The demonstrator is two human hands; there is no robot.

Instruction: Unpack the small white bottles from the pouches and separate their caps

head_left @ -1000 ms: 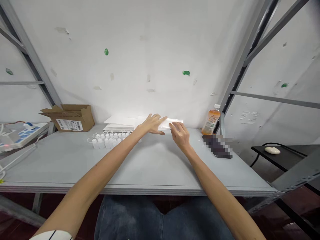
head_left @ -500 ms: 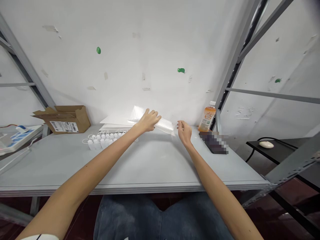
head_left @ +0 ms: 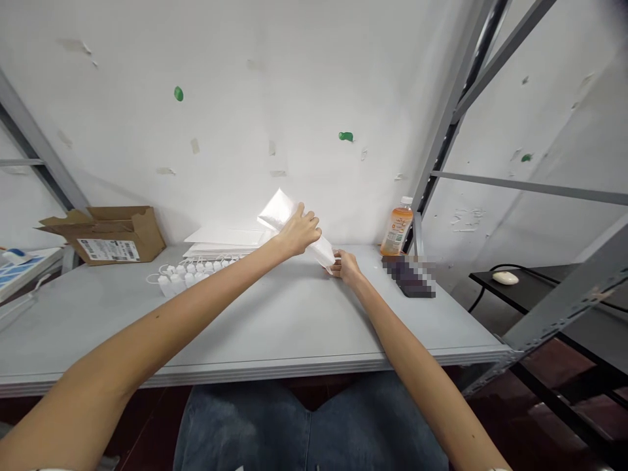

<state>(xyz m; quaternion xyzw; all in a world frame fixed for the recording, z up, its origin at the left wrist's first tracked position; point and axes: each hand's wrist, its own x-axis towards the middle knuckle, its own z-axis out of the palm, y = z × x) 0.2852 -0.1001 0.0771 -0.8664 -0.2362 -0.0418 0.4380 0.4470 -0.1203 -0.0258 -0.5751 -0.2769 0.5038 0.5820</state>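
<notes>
A shiny white plastic packet (head_left: 278,209) is held tilted above the back of the table, its upper end to the left and its lower end to the right. My left hand (head_left: 298,233) is wrapped over its middle. At the lower right end, the curled fingers of my right hand (head_left: 347,267) grip the packet's edge; the fingertips are partly hidden. Just left of my left forearm, several small white plastic bottles (head_left: 176,280) with loops stand in rows. Behind them lies a stack of flat white sheets (head_left: 220,237).
An opened cardboard box (head_left: 115,235) with a label stands at the back left. To the right are an orange drink bottle (head_left: 396,229) and a dark blurred-out object (head_left: 412,278). Metal shelf posts (head_left: 444,137) rise beside the grey table (head_left: 294,327). A white mouse (head_left: 505,278) lies on a black shelf.
My right hand has moved left and down onto the packet's lower end. The packet has tilted more steeply, its left end raised. The camera view has shifted slightly right.
</notes>
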